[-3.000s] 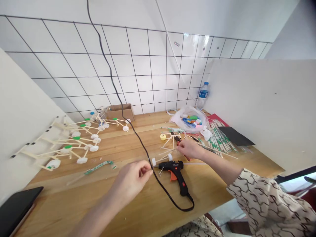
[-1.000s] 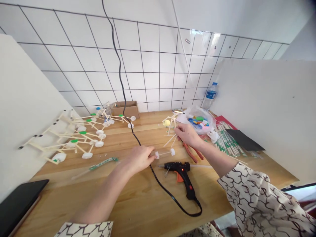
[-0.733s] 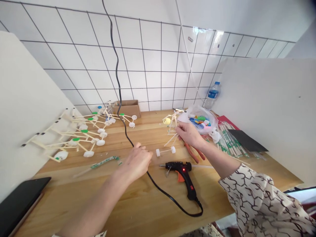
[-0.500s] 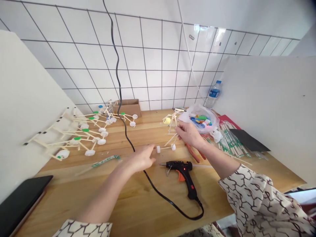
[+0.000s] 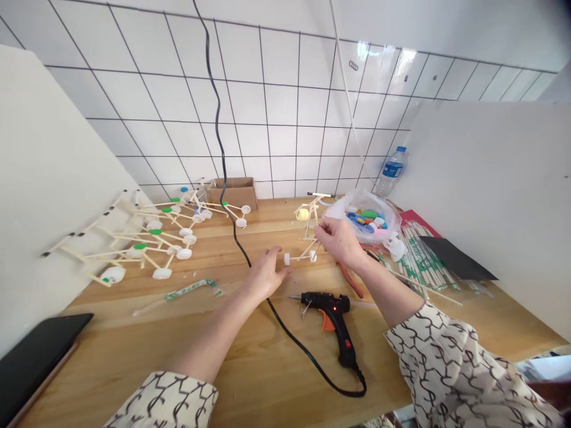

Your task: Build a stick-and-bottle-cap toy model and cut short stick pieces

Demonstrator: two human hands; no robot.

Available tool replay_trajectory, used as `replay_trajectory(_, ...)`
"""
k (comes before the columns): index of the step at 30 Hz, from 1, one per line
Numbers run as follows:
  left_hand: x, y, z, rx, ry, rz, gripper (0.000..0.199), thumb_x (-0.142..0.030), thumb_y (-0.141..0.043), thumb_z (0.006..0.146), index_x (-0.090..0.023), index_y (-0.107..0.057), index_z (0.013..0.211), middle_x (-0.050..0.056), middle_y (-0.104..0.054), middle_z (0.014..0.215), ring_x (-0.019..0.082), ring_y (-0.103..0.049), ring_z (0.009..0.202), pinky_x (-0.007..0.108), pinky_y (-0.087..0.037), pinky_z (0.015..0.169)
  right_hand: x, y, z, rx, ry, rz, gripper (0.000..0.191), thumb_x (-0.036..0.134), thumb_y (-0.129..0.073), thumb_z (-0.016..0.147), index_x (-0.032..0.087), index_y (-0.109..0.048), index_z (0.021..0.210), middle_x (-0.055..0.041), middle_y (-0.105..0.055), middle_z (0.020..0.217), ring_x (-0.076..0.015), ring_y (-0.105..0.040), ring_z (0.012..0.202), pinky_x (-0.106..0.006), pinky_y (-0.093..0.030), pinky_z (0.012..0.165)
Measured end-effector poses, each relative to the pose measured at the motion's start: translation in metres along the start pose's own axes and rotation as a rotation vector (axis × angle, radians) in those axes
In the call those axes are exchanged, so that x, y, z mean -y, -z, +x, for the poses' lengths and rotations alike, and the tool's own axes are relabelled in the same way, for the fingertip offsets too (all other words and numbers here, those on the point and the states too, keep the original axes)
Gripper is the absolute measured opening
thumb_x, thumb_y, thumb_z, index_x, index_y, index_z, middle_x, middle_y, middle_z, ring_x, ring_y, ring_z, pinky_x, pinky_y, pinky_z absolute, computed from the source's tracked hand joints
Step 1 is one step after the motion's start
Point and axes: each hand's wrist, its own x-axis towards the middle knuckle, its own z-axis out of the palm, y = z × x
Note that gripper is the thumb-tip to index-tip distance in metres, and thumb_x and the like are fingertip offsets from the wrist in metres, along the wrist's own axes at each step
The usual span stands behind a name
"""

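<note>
My right hand (image 5: pixel 341 241) pinches a small vehicle model (image 5: pixel 309 229) of pale wooden sticks, with a black-tipped crossbar on top and a yellow cap on its side. Two white bottle-cap wheels (image 5: pixel 313 256) on a stick axle sit at the model's near end. Just left of those wheels, my left hand (image 5: pixel 265 276) hovers with thumb and fingers apart, holding nothing. A black glue gun (image 5: pixel 332 309) with an orange trigger lies in front of both hands, its red light lit. Red-handled pliers (image 5: pixel 351 279) lie partly under my right forearm.
Several similar stick models (image 5: pixel 156 238) stand at the left. At the right are a plastic bag (image 5: pixel 392 220) of coloured caps, wrapped sticks (image 5: pixel 423 252) and a water bottle (image 5: pixel 392 169). A black cable (image 5: pixel 307 356) crosses the table. A cardboard box (image 5: pixel 241 191) stands behind.
The axle with its white wheels has come up against the model's lower sticks. My left hand has opened more beside the left wheel. My right hand keeps its pinch.
</note>
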Motion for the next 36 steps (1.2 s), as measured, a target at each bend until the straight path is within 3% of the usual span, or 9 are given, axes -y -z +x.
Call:
replay_trajectory(5, 0.001, -0.007, 0.01, -0.049, -0.103, -0.058, 0.041, -0.021, -0.062, 0.073, -0.016, -0.054, 0.112, 0.011, -0.06, 0.11, 0.024, -0.059, 0.097, 0.033, -0.045, 0.083, 0.004, -0.005, 0.007, 0.018, -0.003, 0.021, 0.018, 0.021, -0.044, 0.073, 0.016, -0.047, 0.056, 0.0029, -0.052, 0.051, -0.0073, -0.042, 0.045, -0.019, -0.03, 0.048)
replay_trajectory(9, 0.005, -0.012, 0.014, -0.047, -0.11, -0.069, 0.03, -0.016, -0.059, 0.074, -0.017, -0.059, 0.103, 0.009, -0.062, 0.107, 0.023, -0.061, 0.091, 0.033, -0.046, 0.079, 0.004, -0.008, 0.012, 0.027, -0.014, 0.03, 0.018, 0.021, -0.044, 0.073, 0.016, -0.047, 0.057, 0.0013, -0.057, 0.053, -0.007, -0.043, 0.043, -0.019, -0.031, 0.047)
replay_trajectory(14, 0.012, -0.016, 0.015, -0.044, -0.133, -0.09, 0.029, -0.013, -0.059, 0.073, -0.018, -0.06, 0.102, 0.007, -0.064, 0.108, 0.023, -0.061, 0.093, 0.033, -0.046, 0.079, 0.002, -0.012, 0.013, 0.053, -0.031, 0.087, 0.016, 0.022, -0.044, 0.076, 0.017, -0.048, 0.061, 0.0001, -0.062, 0.056, -0.0066, -0.046, 0.041, -0.018, -0.033, 0.047)
replay_trajectory(21, 0.018, -0.016, 0.013, -0.034, -0.165, -0.157, 0.029, -0.012, -0.057, 0.074, -0.019, -0.061, 0.102, 0.006, -0.066, 0.105, 0.021, -0.063, 0.086, 0.032, -0.048, 0.076, 0.005, -0.019, 0.011, 0.067, -0.017, 0.079, 0.016, 0.021, -0.046, 0.076, 0.017, -0.046, 0.061, 0.0009, -0.059, 0.052, -0.0071, -0.048, 0.042, -0.018, -0.034, 0.047)
replay_trajectory(30, 0.025, -0.024, 0.015, -0.068, -0.24, -0.208, 0.03, -0.013, -0.059, 0.074, -0.02, -0.061, 0.103, 0.005, -0.065, 0.108, 0.023, -0.059, 0.101, 0.035, -0.045, 0.088, 0.001, -0.028, 0.013, 0.047, -0.001, 0.021, 0.017, 0.022, -0.045, 0.077, 0.017, -0.048, 0.061, 0.0007, -0.058, 0.052, -0.0083, -0.048, 0.044, -0.019, -0.034, 0.048)
replay_trajectory(36, 0.025, -0.024, 0.015, -0.051, -0.243, -0.244, 0.03, -0.012, -0.058, 0.073, -0.02, -0.061, 0.102, 0.005, -0.064, 0.11, 0.022, -0.058, 0.103, 0.034, -0.047, 0.087, 0.0, -0.029, 0.014, 0.038, 0.002, -0.012, 0.019, 0.022, -0.044, 0.076, 0.017, -0.047, 0.058, 0.0007, -0.056, 0.051, -0.0093, -0.05, 0.048, -0.02, -0.034, 0.05)
